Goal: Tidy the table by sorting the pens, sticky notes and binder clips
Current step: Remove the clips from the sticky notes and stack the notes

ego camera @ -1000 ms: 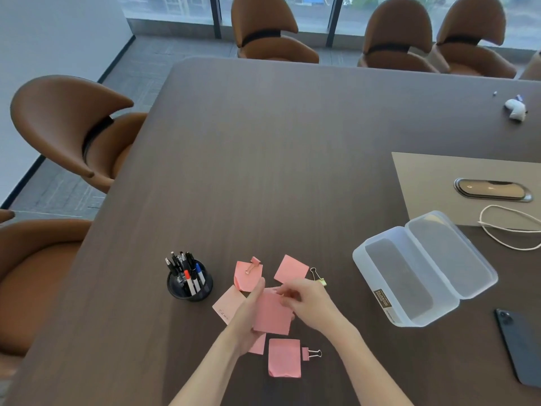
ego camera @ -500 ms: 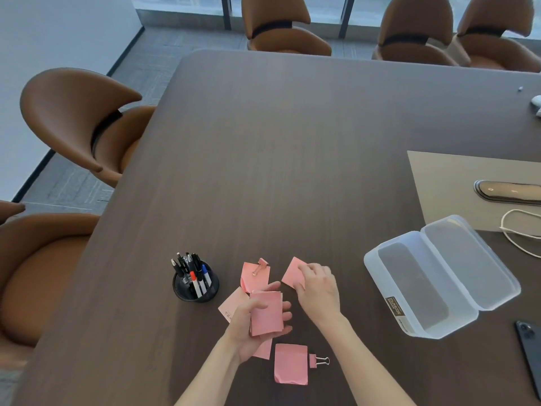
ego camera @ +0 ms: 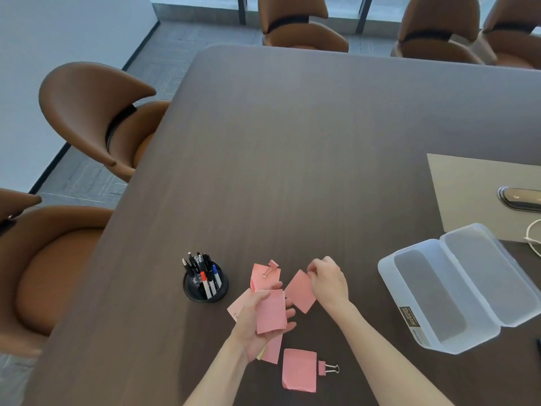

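Tabletop (ego camera: 292,171): left fingers (ego camera: 265,295) grip sticky note (ego camera: 270,312).

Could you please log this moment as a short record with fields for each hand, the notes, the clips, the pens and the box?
left hand: palm up, holding a pink sticky note
right hand: pinching the top corner of another pink note
clipped notes: one stack near the table edge with a pink binder clip on its right side; one beside the cup with a clip on top
pens: upright in a black cup
box: clear plastic, lid open, looks empty
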A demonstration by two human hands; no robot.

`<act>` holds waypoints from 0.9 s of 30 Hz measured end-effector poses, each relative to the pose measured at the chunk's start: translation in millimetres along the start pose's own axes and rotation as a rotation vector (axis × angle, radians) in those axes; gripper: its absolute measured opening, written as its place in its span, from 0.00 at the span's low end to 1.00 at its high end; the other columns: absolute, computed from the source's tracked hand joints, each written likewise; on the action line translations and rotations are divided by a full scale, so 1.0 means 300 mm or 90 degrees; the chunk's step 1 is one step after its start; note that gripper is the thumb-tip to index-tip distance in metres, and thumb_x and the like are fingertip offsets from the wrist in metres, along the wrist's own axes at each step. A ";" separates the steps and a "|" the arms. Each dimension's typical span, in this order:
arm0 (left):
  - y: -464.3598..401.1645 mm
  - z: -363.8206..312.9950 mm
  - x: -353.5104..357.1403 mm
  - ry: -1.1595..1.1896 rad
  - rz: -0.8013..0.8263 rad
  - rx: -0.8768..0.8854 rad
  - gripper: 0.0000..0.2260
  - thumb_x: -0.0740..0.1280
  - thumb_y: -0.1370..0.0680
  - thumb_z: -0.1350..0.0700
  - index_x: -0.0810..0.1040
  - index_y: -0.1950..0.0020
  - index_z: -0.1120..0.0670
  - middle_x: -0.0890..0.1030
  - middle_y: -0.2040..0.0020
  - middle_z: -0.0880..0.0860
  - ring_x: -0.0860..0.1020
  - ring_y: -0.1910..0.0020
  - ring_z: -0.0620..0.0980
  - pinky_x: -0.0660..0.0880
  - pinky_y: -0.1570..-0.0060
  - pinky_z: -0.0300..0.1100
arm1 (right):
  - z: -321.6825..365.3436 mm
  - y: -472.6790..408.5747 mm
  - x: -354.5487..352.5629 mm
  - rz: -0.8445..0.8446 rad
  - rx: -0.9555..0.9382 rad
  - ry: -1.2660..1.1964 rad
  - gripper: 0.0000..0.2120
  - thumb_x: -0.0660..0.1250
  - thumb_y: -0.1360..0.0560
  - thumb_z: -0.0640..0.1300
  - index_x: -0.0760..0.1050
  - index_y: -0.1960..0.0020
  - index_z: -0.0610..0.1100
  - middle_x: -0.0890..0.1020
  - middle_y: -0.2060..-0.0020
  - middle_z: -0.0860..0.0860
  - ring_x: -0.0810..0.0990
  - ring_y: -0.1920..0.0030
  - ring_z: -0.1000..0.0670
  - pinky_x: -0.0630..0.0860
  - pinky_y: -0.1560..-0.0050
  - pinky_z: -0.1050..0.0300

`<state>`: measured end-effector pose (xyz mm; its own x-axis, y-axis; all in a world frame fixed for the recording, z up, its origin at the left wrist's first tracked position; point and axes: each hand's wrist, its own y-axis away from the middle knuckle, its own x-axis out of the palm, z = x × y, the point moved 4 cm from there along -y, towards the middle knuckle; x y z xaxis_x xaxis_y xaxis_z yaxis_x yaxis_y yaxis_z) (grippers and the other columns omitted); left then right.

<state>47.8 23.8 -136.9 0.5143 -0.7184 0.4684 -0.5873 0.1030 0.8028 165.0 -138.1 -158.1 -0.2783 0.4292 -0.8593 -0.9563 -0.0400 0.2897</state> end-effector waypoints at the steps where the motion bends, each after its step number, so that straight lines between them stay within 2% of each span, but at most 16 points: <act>1: -0.003 0.002 0.003 0.000 -0.011 0.009 0.15 0.66 0.22 0.54 0.80 0.36 0.55 0.82 0.43 0.69 0.81 0.48 0.64 0.72 0.36 0.68 | -0.002 0.006 -0.018 -0.011 0.017 -0.067 0.07 0.64 0.25 0.38 0.81 0.55 0.45 0.76 0.57 0.48 0.79 0.58 0.43 0.75 0.57 0.51; 3: -0.013 0.007 0.002 0.008 -0.037 0.024 0.14 0.65 0.21 0.54 0.80 0.36 0.55 0.81 0.40 0.69 0.81 0.47 0.65 0.73 0.36 0.67 | -0.005 0.017 -0.046 -0.041 0.020 -0.121 0.06 0.65 0.25 0.39 0.81 0.56 0.46 0.76 0.57 0.50 0.79 0.58 0.45 0.76 0.57 0.51; 5: -0.021 0.013 -0.002 0.022 -0.061 0.034 0.14 0.65 0.21 0.54 0.80 0.36 0.55 0.82 0.42 0.68 0.80 0.47 0.64 0.73 0.36 0.65 | 0.012 0.032 -0.042 -0.007 -0.010 -0.064 0.06 0.67 0.25 0.44 0.80 0.49 0.46 0.77 0.52 0.49 0.79 0.52 0.45 0.76 0.55 0.52; 8: -0.023 0.021 -0.010 0.037 -0.084 0.048 0.13 0.64 0.20 0.54 0.79 0.37 0.54 0.82 0.46 0.66 0.80 0.46 0.64 0.71 0.35 0.65 | 0.042 0.074 0.051 0.139 -0.022 0.107 0.24 0.70 0.28 0.52 0.71 0.36 0.44 0.73 0.43 0.46 0.74 0.42 0.43 0.74 0.47 0.50; 10: -0.017 0.026 -0.019 0.041 -0.096 0.052 0.12 0.65 0.21 0.54 0.79 0.38 0.53 0.83 0.48 0.65 0.81 0.47 0.65 0.72 0.35 0.65 | 0.058 0.115 0.123 0.169 -0.030 0.213 0.33 0.74 0.32 0.50 0.66 0.32 0.43 0.72 0.42 0.45 0.73 0.43 0.43 0.73 0.48 0.52; 13: -0.005 0.021 -0.033 0.043 -0.100 0.059 0.12 0.65 0.21 0.54 0.79 0.38 0.54 0.84 0.52 0.63 0.82 0.52 0.63 0.73 0.37 0.64 | 0.038 0.135 0.182 0.119 -0.004 0.236 0.40 0.76 0.35 0.42 0.61 0.27 0.44 0.72 0.43 0.44 0.73 0.46 0.44 0.73 0.49 0.54; 15: 0.000 0.013 -0.043 0.042 -0.099 0.064 0.13 0.65 0.21 0.54 0.79 0.38 0.54 0.84 0.53 0.63 0.82 0.53 0.63 0.73 0.37 0.64 | 0.025 0.128 0.178 0.088 0.006 0.233 0.32 0.73 0.34 0.39 0.67 0.32 0.43 0.74 0.46 0.43 0.74 0.47 0.42 0.71 0.50 0.54; 17: 0.005 0.007 -0.050 0.037 -0.101 0.066 0.13 0.66 0.21 0.54 0.79 0.37 0.55 0.84 0.51 0.63 0.82 0.51 0.63 0.73 0.37 0.66 | 0.031 0.122 0.139 0.045 -0.008 0.196 0.14 0.67 0.32 0.34 0.76 0.46 0.40 0.78 0.52 0.41 0.75 0.49 0.38 0.68 0.55 0.51; 18: 0.002 0.005 -0.055 0.035 -0.101 0.066 0.14 0.67 0.21 0.54 0.79 0.37 0.55 0.83 0.50 0.64 0.82 0.50 0.64 0.74 0.37 0.66 | 0.029 0.119 0.113 0.038 -0.007 0.177 0.09 0.65 0.31 0.33 0.78 0.52 0.39 0.79 0.55 0.41 0.76 0.50 0.37 0.67 0.56 0.50; 21: -0.002 -0.005 -0.056 0.018 -0.098 0.062 0.14 0.69 0.22 0.53 0.79 0.37 0.55 0.82 0.48 0.64 0.81 0.49 0.63 0.75 0.37 0.65 | -0.019 0.115 0.016 0.075 0.032 0.105 0.07 0.62 0.26 0.41 0.79 0.57 0.42 0.79 0.58 0.44 0.75 0.51 0.40 0.67 0.58 0.52; 23: -0.001 -0.016 -0.049 -0.018 -0.103 0.070 0.14 0.71 0.22 0.52 0.79 0.39 0.55 0.83 0.47 0.63 0.82 0.50 0.61 0.77 0.39 0.63 | -0.060 0.130 -0.054 0.142 0.082 -0.145 0.08 0.64 0.25 0.43 0.80 0.57 0.42 0.81 0.60 0.43 0.77 0.57 0.45 0.68 0.62 0.55; 25: 0.007 -0.021 -0.030 -0.062 -0.100 0.080 0.14 0.72 0.23 0.49 0.80 0.41 0.55 0.85 0.51 0.60 0.83 0.51 0.58 0.77 0.41 0.60 | -0.058 0.181 -0.111 0.227 0.103 -0.385 0.07 0.67 0.25 0.44 0.82 0.54 0.43 0.84 0.58 0.43 0.77 0.62 0.52 0.69 0.62 0.58; 27: 0.015 -0.016 0.001 -0.101 -0.079 0.077 0.14 0.72 0.24 0.46 0.81 0.43 0.52 0.86 0.53 0.56 0.83 0.51 0.56 0.77 0.43 0.58 | -0.025 0.238 -0.134 0.284 0.105 -0.448 0.05 0.69 0.24 0.43 0.83 0.51 0.46 0.86 0.56 0.49 0.79 0.62 0.57 0.70 0.62 0.62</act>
<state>48.3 27.2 -131.5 0.4875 -0.8209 0.2973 -0.6010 -0.0685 0.7963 107.3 -164.8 -106.2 -0.4524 0.8683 -0.2034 -0.7300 -0.2296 0.6437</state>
